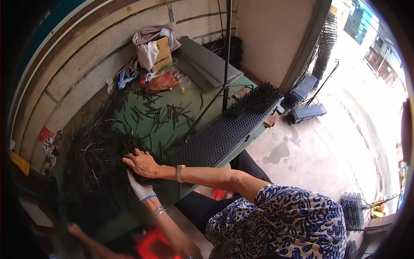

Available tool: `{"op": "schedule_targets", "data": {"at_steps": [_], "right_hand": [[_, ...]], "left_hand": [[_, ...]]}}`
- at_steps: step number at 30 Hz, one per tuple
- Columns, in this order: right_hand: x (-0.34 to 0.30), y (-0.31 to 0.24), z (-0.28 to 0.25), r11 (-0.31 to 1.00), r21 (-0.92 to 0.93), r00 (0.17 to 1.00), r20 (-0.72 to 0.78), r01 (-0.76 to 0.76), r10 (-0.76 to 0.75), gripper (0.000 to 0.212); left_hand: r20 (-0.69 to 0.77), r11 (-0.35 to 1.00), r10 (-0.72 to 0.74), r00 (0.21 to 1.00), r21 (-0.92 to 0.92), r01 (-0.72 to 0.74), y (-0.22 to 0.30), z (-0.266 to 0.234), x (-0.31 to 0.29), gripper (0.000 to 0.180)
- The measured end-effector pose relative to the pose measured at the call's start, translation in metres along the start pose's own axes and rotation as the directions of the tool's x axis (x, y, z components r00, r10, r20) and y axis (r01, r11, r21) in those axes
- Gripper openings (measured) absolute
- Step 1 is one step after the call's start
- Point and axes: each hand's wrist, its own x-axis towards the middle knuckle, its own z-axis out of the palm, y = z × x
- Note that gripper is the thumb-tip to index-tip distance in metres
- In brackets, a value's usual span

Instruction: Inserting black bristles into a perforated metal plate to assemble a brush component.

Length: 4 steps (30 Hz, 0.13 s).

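Observation:
My right hand [141,164], bare and with a watch at its wrist, is at the near edge of a big heap of thin dark sticks [92,151]. Its fingers are bent and drawn together; what they hold is lost against the dark heap. Below it, my left hand [141,190] wears a pale knitted glove, and its fingers are hidden under the right hand and among the dark pieces. Beside my right forearm lies a long black board full of holes [215,140]. Many dark sticks stand upright [261,99] in its far end.
Loose sticks [157,112] are strewn over the green table [196,101]. Cloths [148,54], a carton [163,54], grey sheets [198,64] and a dark post [226,56] stand toward the back. Another person's blurred arm [92,246] shows at lower left, near a red stool [155,246].

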Motion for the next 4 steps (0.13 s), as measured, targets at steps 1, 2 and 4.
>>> {"op": "schedule_targets", "data": {"at_steps": [1,2,4], "right_hand": [[0.000,0.004,-0.003,1.000,-0.005,1.000,-0.012,-0.004,0.004,0.052],[0.000,0.009,-0.007,0.980,0.148,0.990,0.062,-0.135,0.128,0.049],[0.003,0.009,-0.012,0.920,0.295,0.963,0.151,-0.258,0.221,0.046]], "left_hand": [[-0.003,0.998,-0.068,0.998,-0.002,0.068,0.004,0.015,-0.003,0.059],[-0.365,0.990,-0.127,0.922,-0.097,0.098,0.008,0.030,-0.005,0.056],[-0.420,0.999,-0.002,0.908,-0.032,-0.013,0.014,0.030,0.001,0.061]]}}
